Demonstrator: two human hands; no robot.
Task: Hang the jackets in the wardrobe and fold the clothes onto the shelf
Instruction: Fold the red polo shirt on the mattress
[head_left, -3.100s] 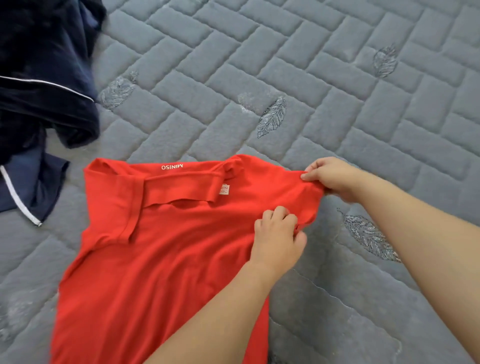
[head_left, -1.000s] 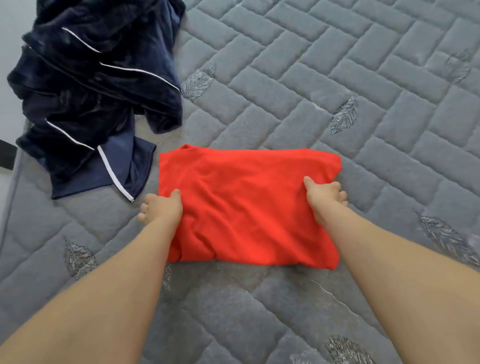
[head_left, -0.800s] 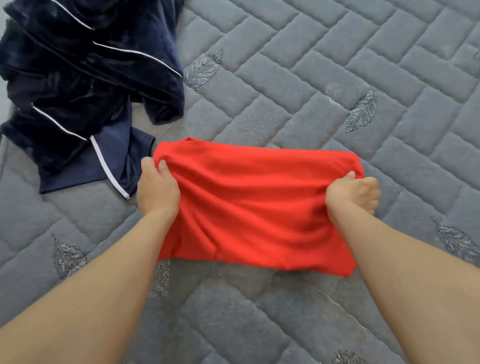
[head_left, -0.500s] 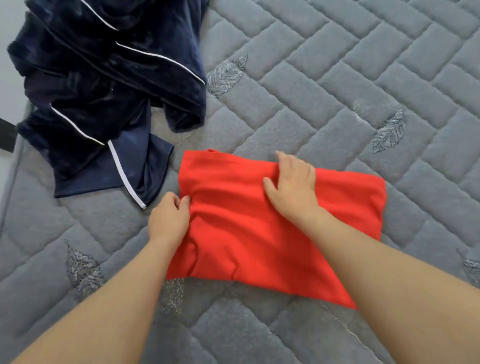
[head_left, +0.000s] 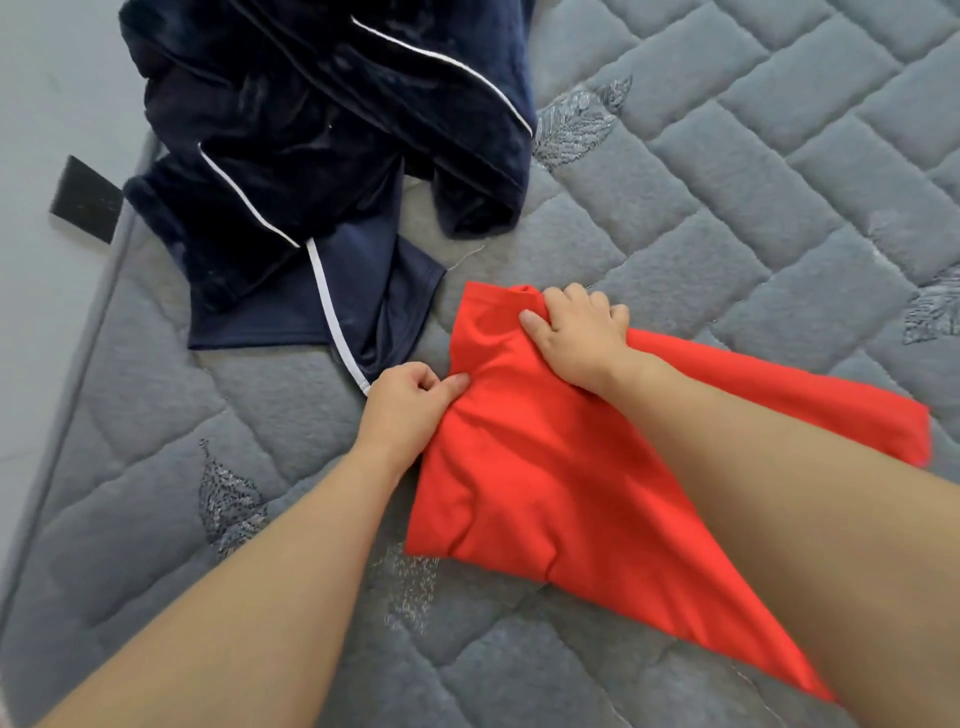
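Grey quilted bed cover carries everything; the navy clothes heap sits crumpled up-left of the red shirt, likely parked there to wait its turn. Red shirt lies folded into a rough rectangle on the cover, near the heap's lower corner but apart from it, flat so the next fold stays even. Right hand grips the shirt's far-left corner, left hand pinches the left edge just below: both grips closed on fabric, probably to fold or lift.
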